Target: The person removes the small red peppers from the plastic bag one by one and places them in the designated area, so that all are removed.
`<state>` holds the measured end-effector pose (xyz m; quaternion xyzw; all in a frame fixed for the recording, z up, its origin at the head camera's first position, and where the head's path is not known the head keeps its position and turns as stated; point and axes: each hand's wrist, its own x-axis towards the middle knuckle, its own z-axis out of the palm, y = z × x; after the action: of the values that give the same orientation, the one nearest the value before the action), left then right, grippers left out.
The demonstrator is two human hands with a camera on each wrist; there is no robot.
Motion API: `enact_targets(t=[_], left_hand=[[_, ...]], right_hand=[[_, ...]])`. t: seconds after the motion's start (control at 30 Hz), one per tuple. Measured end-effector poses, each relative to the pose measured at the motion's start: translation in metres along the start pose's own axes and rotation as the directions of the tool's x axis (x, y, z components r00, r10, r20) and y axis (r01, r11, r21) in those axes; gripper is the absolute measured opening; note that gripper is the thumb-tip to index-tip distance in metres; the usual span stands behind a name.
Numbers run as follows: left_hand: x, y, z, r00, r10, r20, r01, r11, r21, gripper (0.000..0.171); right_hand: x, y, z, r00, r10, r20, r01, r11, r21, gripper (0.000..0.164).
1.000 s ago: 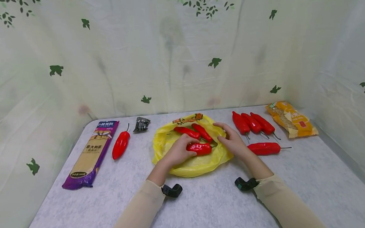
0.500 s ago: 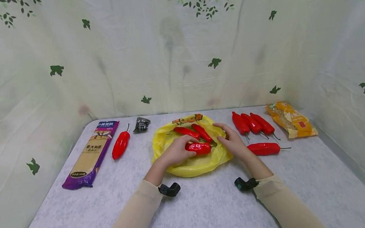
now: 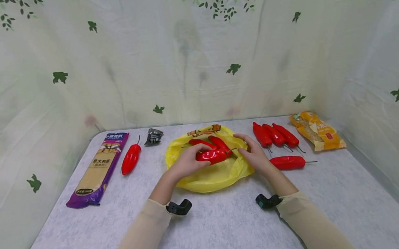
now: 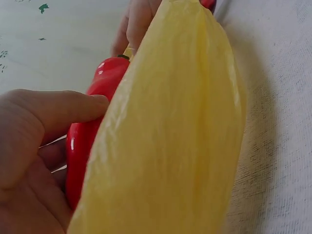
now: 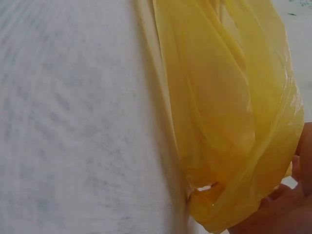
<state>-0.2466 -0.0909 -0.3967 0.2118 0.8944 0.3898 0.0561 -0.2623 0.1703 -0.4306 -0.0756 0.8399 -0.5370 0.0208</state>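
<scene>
Backdrop: pale cloth hanging (image 3: 143, 67) printed with dark green leaves and faint flowers, running behind and along both sides.
Surface: mottled grey-white tabletop (image 3: 217, 224), its far edge near the cloth.
Yellow bag: thin, crinkled yellow plastic bag (image 3: 205, 185), mouth spread wide, lying at the middle of the surface with orange and dark print on its far rim.
Left hand: bare left hand (image 3: 187, 161) over the bag's left part; its grip pinches a glossy red pepper (image 3: 212, 157) between thumb and fingers.
Held pepper: within the bag's mouth, stem pointing right; yellow film covers part of it in the left wrist view.
Right hand: bare right hand (image 3: 255, 154) at the bag's right edge, thumb and forefinger apart; cannot tell whether its grip pinches the film.
Other bag contents: slim red pepper (image 3: 203, 142) and second red pepper (image 3: 220, 142), just beyond the held one; whether they touch it is unclear.
Right side: three red peppers (image 3: 274, 135) in a slanting row, one horizontal red pepper (image 3: 287, 163) nearer the person, and an orange printed plastic pouch (image 3: 317, 131) beyond the row's right end.
Left side: lone red pepper (image 3: 131, 159) between a long purple-and-tan pasta packet (image 3: 99, 169) and a small black wrapped packet (image 3: 153, 136) farther back.
Forearms: beige sleeves (image 3: 140, 231), with a black wrist device (image 3: 179, 207) at the left cuff and a matching black device (image 3: 268, 201) at the right.
</scene>
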Motion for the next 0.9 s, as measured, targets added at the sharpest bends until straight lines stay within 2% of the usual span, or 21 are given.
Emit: enact_targets(t=[0.3,0.57,0.9], left_hand=[[-0.008,0.003,-0.014,0.995,-0.023,-0.099,0.016,0.997,-0.078,0.041],[-0.015,0.001,-0.028,0.984,-0.051,-0.171,0.019,0.983,-0.183,0.045],[-0.024,-0.003,-0.046,0.969,-0.099,-0.228,0.041,0.968,-0.246,0.048]], right_hand=[[0.000,-0.001,0.000,1.000,-0.008,-0.024,0.008,1.000,0.004,0.047],[-0.001,0.001,0.001,0.999,-0.026,-0.045,0.025,1.000,-0.013,0.045],[-0.001,0.001,0.002,0.998,-0.026,-0.053,0.024,0.999,-0.032,0.045]])
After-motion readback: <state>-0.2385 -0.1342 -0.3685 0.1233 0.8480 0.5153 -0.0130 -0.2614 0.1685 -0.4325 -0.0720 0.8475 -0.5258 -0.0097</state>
